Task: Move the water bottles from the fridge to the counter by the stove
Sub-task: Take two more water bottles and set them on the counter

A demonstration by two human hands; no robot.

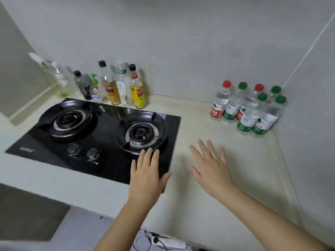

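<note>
Several small water bottles [248, 109] with red and green caps and labels stand upright in a cluster in the counter's far right corner, against the wall. My left hand [146, 176] hovers flat with straight fingers over the front right corner of the black stove [90, 131]. My right hand [210, 167] is spread open above the pale counter [226, 187], well short of the bottles. Both hands hold nothing. The fridge is not in view.
A row of sauce and oil bottles [116, 87] lines the wall behind the two-burner stove. Two knobs [83, 153] sit at the stove's front. Walls close the counter at the back and right. A power strip with cables [161, 241] lies below the counter edge.
</note>
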